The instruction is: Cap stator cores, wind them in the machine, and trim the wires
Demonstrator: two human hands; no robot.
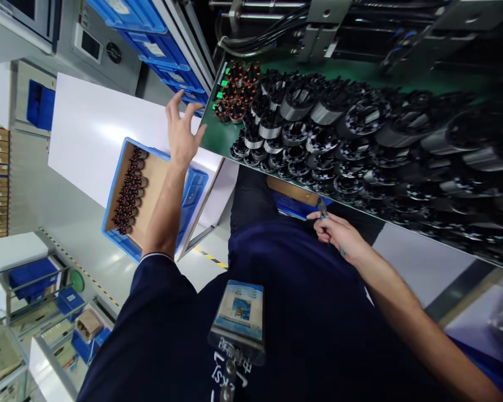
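Observation:
My left hand (183, 129) is raised beside the left end of the green bench top (216, 135), fingers spread and nothing in them. Close to its right sits a small group of copper-wound motor cores (237, 92) with green marks beside them. Many black and silver cores without copper (295, 100) stand in rows along the bench. Below the bench's front edge, my right hand (335, 233) is closed around a slim hand tool (323, 211), whose dark tip points up. A blue bin (111, 195) lined with cardboard, left of my left forearm, holds a row of wound cores (131, 192).
A white table (88, 123) bears the blue bin. Stacked blue crates (155, 49) stand behind the bench's left end. Metal machine parts and cables (260, 44) run along the bench's back. An ID badge (240, 312) hangs at my chest.

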